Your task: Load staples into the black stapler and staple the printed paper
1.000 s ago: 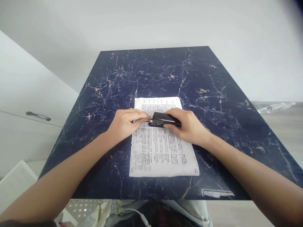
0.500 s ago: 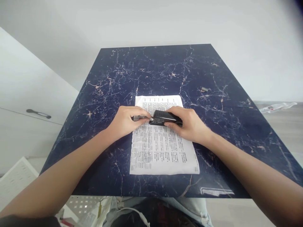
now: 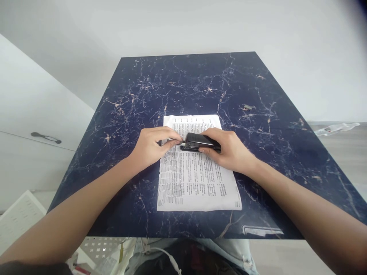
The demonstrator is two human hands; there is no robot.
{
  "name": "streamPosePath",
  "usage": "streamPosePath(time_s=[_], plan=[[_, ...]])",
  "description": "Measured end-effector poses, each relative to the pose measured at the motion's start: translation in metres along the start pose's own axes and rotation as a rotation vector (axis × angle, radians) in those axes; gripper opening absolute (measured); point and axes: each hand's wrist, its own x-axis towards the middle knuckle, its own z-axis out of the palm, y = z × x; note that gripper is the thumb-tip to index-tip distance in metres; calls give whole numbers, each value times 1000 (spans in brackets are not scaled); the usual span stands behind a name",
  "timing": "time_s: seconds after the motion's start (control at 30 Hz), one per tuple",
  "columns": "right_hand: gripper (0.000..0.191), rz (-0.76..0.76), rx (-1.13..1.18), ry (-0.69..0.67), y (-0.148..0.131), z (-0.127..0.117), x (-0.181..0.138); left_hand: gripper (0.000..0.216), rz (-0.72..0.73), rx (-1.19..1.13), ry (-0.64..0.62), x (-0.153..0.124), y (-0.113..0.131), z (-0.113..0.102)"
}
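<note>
A black stapler [image 3: 202,141] lies across a printed sheet of paper [image 3: 200,179], its front end toward the left. My right hand [image 3: 226,147] is wrapped round its rear half, thumb along the near side. At the front end, thumb and fingertips of my left hand [image 3: 156,145] pinch a small metal part [image 3: 182,143] of the stapler. Much of that metal part is hidden by the fingers. The left side of the page carries dense dark markings beside the columns of print.
The dark blue marble-patterned table [image 3: 186,84] stands against a white wall. A small grey-green piece [image 3: 248,107] lies toward its right side. A cabinet handle [image 3: 46,137] shows at left, a clear plastic bag [image 3: 336,129] beyond the right edge.
My left hand has shifted slightly left, and less of the metal part shows behind its fingers. The stapler, my right hand and the paper stay in place.
</note>
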Motion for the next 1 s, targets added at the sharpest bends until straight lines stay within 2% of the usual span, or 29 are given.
streamPosePath(time_s=[0.1, 0.27, 0.43, 0.57, 1.0], plan=[[16, -2, -2, -5, 2, 0, 0, 7, -167, -74, 77, 0, 3, 0], [16, -7, -8, -3, 2, 0, 0, 23, -531, -508, 238, -1, -8, -4], [15, -15, 0, -5, 1, -1, 0, 18, -784, -779, 348, 3, -21, -11], [17, -12, -9, -8, 3, 0, -1, 18, -830, -851, 366, 5, -19, -14], [16, -12, -5, -13, 3, 0, -1, 15, -820, -740, 331, 5, -13, -18]])
